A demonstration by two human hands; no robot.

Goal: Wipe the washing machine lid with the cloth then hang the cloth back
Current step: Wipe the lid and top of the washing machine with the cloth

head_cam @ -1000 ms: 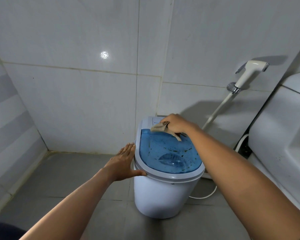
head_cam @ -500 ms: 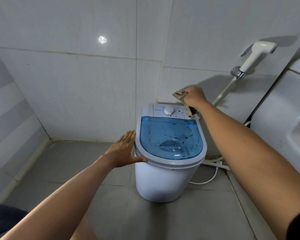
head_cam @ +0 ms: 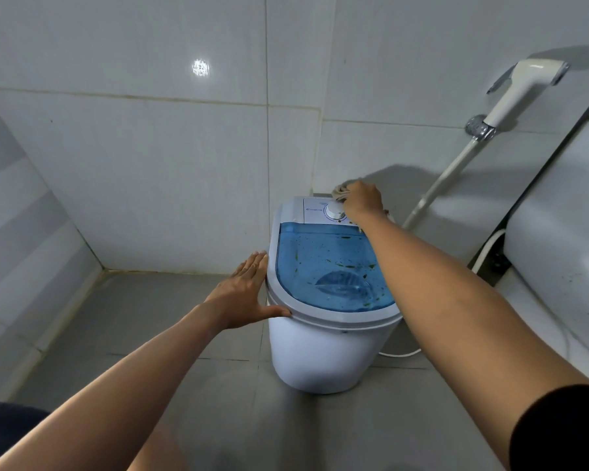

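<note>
A small white washing machine (head_cam: 320, 355) stands on the grey floor, with a see-through blue lid (head_cam: 323, 266) speckled with dark bits. Behind the lid is a white control panel with a round dial (head_cam: 334, 212). My right hand (head_cam: 363, 198) is closed on a crumpled beige cloth (head_cam: 340, 191) and presses it on the back right of the control panel, beside the dial. My left hand (head_cam: 245, 294) lies flat with fingers apart against the machine's left rim, thumb under the lid edge.
Tiled walls close in behind and at the left. A white spray head (head_cam: 521, 86) on a hose hangs on the wall at the right. A white toilet (head_cam: 565, 253) fills the right edge. A white cable (head_cam: 402, 353) runs on the floor behind the machine.
My right hand has carried the cloth from the blue lid's back edge up onto the control panel, ending beside the dial. The left hand has stayed on the left rim.
</note>
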